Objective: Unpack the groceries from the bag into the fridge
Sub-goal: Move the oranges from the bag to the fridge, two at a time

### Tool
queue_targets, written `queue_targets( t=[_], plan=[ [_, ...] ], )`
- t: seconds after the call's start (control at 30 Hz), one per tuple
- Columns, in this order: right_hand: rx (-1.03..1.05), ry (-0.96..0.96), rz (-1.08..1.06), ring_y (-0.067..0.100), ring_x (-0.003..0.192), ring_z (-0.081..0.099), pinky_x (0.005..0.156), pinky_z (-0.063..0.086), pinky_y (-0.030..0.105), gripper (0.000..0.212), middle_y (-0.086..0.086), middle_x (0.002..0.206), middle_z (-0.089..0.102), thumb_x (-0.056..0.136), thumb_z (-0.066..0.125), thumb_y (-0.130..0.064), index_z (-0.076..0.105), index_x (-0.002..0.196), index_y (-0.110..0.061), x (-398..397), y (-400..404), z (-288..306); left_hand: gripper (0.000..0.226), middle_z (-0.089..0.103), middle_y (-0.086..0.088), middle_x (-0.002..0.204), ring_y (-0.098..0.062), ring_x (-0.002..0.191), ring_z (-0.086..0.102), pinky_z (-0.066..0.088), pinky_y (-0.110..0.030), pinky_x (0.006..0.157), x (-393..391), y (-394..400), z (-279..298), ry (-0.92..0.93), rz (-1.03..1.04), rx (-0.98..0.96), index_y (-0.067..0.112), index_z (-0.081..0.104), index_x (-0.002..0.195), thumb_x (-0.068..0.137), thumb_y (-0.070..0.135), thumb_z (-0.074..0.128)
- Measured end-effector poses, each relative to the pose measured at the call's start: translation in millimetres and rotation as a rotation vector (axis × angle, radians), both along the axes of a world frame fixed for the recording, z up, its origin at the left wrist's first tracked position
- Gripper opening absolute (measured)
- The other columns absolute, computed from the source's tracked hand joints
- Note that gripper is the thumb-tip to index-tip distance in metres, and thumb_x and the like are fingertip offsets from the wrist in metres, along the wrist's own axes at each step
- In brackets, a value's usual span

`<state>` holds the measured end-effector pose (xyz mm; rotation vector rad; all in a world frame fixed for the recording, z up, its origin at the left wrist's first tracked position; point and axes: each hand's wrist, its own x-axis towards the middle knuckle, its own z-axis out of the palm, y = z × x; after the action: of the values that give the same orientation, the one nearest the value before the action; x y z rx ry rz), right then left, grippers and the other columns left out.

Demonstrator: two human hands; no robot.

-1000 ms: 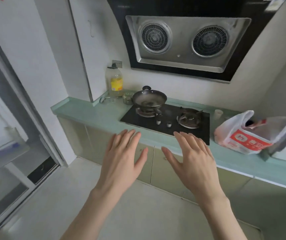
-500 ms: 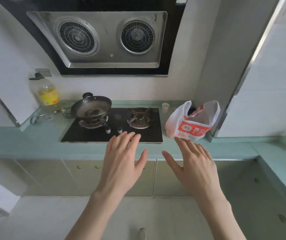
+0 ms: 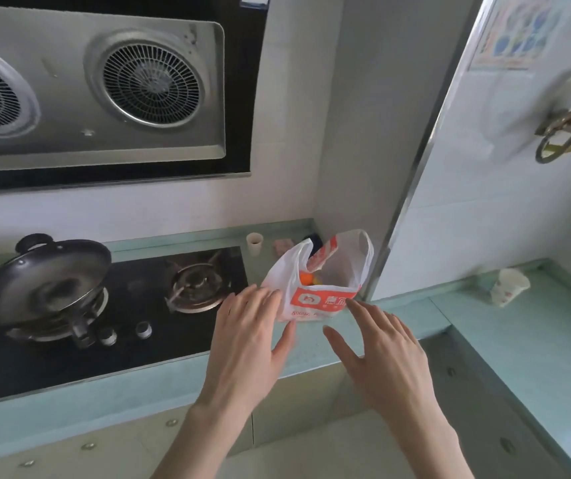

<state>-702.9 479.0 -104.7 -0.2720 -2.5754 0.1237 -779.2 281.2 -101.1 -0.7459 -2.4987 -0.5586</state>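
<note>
A white plastic grocery bag with an orange printed panel stands open on the green counter, in the corner to the right of the stove. Something orange shows inside it; the rest of its contents are hidden. My left hand is stretched out with fingers straight, its fingertips at the bag's left side. My right hand is also spread open, its fingertips just below the bag's right front corner. Neither hand holds anything. The fridge is out of view.
A black gas hob with a dark wok on its left burner lies left of the bag. A small cup stands behind the hob, and a paper cup on the right counter. A range hood hangs above.
The view has swung right and closer to the counter. Both open hands have come forward from mid-air in front of the hob up to the bag.
</note>
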Motion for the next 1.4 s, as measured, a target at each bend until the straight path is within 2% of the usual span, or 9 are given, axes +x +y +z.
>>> queue_targets(
  t=[0.23, 0.53, 0.73, 0.9, 1.0, 1.1, 1.27, 1.33, 1.4],
  plan=[
    [-0.051, -0.036, -0.056, 0.016, 0.113, 0.070, 0.090, 0.057, 0.032, 0.055, -0.009, 0.125, 0.071, 0.096, 0.051, -0.066, 0.065, 0.130, -0.026, -60.8, 35.4, -0.8, 0.065, 0.062, 0.006, 0.133, -0.016, 0.127, 0.055, 0.045, -0.042, 0.111, -71.5, 48.6, -12.6, -0.144, -0.122, -0.042, 0.020, 0.058, 0.133, 0.101, 0.062, 0.021],
    [-0.118, -0.109, -0.033, 0.019, 0.115, 0.070, 0.091, 0.058, 0.035, 0.057, -0.007, 0.128, 0.071, 0.093, 0.051, -0.066, 0.066, 0.129, -0.025, -134.2, 81.9, -26.2, 0.047, 0.058, 0.009, 0.136, -0.014, 0.129, 0.052, 0.042, -0.038, 0.109, -137.7, 103.9, -34.3, -0.216, -0.184, -0.049, 0.023, 0.053, 0.139, 0.102, 0.048, 0.043],
    [-0.161, -0.212, 0.024, 0.016, 0.113, 0.069, 0.091, 0.057, 0.032, 0.056, -0.011, 0.129, 0.070, 0.096, 0.045, -0.069, 0.062, 0.130, -0.029, -190.3, 120.3, -49.5, 0.045, 0.059, 0.011, 0.130, -0.012, 0.121, 0.053, 0.043, -0.032, 0.106, -177.2, 148.0, -48.6, -0.269, -0.182, -0.044, 0.024, 0.050, 0.141, 0.102, 0.046, 0.043],
    [-0.237, -0.321, 0.128, 0.016, 0.115, 0.067, 0.091, 0.056, 0.033, 0.045, -0.012, 0.130, 0.068, 0.094, 0.066, -0.050, 0.060, 0.134, -0.030, -235.1, 150.1, -77.3, 0.029, 0.065, 0.015, 0.115, -0.006, 0.103, 0.059, 0.047, -0.021, 0.093, -203.2, 176.4, -74.0, -0.346, -0.175, -0.043, 0.028, 0.058, 0.124, 0.098, 0.040, 0.053],
    [-0.250, -0.431, 0.181, 0.014, 0.112, 0.066, 0.093, 0.055, 0.031, 0.031, -0.014, 0.127, 0.068, 0.097, 0.064, -0.042, 0.063, 0.126, -0.030, -260.6, 163.2, -99.0, 0.012, 0.066, 0.011, 0.104, -0.010, 0.094, 0.061, 0.043, -0.020, 0.079, -220.8, 188.6, -96.4, -0.431, -0.122, -0.127, 0.026, 0.059, 0.106, 0.100, 0.035, 0.053],
    [-0.263, -0.567, 0.252, 0.016, 0.112, 0.066, 0.091, 0.057, 0.032, 0.023, -0.011, 0.125, 0.070, 0.102, 0.058, -0.036, 0.067, 0.121, -0.027, -287.7, 167.5, -125.0, 0.016, 0.066, 0.004, 0.105, -0.016, 0.093, 0.061, 0.040, -0.025, 0.074, -238.8, 196.5, -113.6, -0.491, -0.065, -0.270, 0.023, 0.057, 0.102, 0.105, 0.033, 0.044],
    [-0.178, -0.729, 0.391, 0.021, 0.104, 0.073, 0.090, 0.061, 0.037, 0.028, 0.000, 0.128, 0.071, 0.105, 0.052, -0.018, 0.062, 0.130, -0.025, -333.5, 164.9, -158.1, 0.023, 0.065, -0.003, 0.109, -0.025, 0.100, 0.063, 0.049, -0.038, 0.086, -270.3, 195.0, -132.3, -0.478, 0.043, -0.475, 0.019, 0.059, 0.113, 0.102, 0.032, 0.043],
    [-0.177, -0.708, 0.419, 0.025, 0.104, 0.074, 0.088, 0.062, 0.039, 0.046, 0.005, 0.139, 0.063, 0.100, 0.049, -0.003, 0.051, 0.141, -0.023, -351.0, 168.1, -162.3, 0.032, 0.064, -0.004, 0.112, -0.025, 0.105, 0.061, 0.050, -0.040, 0.093, -280.1, 184.3, -136.0, -0.427, 0.077, -0.459, 0.017, 0.059, 0.124, 0.098, 0.035, 0.052],
    [-0.179, -0.674, 0.443, 0.025, 0.120, 0.067, 0.092, 0.061, 0.039, 0.062, 0.003, 0.148, 0.056, 0.093, 0.052, 0.007, 0.044, 0.147, -0.023, -368.2, 173.0, -164.3, 0.047, 0.064, -0.005, 0.120, -0.027, 0.114, 0.060, 0.049, -0.041, 0.100, -287.4, 173.2, -138.0, -0.367, 0.096, -0.439, 0.013, 0.056, 0.134, 0.094, 0.037, 0.060]
  ],
)
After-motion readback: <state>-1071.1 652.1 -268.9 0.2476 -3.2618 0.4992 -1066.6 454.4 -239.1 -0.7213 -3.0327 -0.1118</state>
